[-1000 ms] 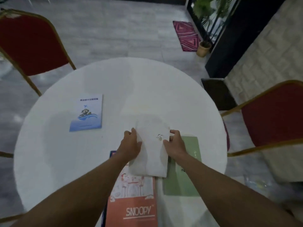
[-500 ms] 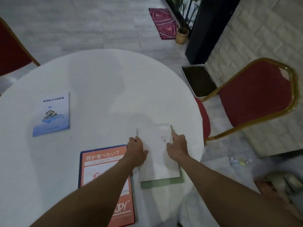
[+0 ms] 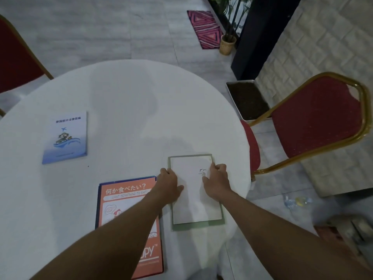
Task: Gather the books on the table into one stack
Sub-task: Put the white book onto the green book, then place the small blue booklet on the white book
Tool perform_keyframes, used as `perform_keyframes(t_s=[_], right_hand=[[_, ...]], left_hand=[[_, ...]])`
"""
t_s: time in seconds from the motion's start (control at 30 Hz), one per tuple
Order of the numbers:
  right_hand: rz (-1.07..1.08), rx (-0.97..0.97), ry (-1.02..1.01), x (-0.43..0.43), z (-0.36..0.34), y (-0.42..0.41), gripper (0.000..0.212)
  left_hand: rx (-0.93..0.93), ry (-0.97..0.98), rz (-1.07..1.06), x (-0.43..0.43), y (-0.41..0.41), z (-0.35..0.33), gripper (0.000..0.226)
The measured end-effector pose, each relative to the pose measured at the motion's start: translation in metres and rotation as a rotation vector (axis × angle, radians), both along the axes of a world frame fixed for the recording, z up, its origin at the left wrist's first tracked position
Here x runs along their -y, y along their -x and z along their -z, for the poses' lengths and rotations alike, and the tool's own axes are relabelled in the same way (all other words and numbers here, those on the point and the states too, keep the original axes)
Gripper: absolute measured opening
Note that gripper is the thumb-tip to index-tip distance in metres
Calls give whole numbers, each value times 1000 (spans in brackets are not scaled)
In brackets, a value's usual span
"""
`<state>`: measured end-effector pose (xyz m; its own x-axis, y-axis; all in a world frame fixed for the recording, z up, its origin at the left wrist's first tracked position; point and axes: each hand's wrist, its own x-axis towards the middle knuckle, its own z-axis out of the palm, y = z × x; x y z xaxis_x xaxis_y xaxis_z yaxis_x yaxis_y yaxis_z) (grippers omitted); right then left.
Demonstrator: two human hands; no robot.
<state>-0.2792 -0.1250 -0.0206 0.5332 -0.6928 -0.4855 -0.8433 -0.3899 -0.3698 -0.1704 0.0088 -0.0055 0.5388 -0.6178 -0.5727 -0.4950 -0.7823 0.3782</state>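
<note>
A white book (image 3: 193, 201) lies flat on top of a green book (image 3: 199, 224), whose edges show around it, near the right side of the round white table (image 3: 125, 102). My left hand (image 3: 169, 184) grips the white book's left edge and my right hand (image 3: 217, 181) its right edge. To the left of this pair lies an orange Snoopy book (image 3: 123, 201), partly under my left forearm. A blue and white book (image 3: 65, 138) lies alone at the table's left.
A red chair with a gold frame (image 3: 314, 120) stands close to the table's right edge, and another red chair (image 3: 14, 57) at the far left. On the floor behind are a tray of soil (image 3: 247, 102), a potted plant (image 3: 228, 44) and a pink mat (image 3: 205, 29).
Both hands carried the white book to the right and set it down squarely on the green book. The view swung right and down.
</note>
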Motion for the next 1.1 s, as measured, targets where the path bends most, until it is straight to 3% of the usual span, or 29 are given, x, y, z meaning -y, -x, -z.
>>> perform_keyframes(t_s=[0.23,0.67,1.1], right_hand=[[-14,15,-40,5,-13,-10,82],[-301,13,120,-29,-56,-97,89],[-475,-2,167,-101,-51,-224,91]], left_hand=[[-54,-1,35,-5,-22,-11,80],[315,1,63,-71,-124,-63,76],[296,-88,-101,-160,-227,-58,78]])
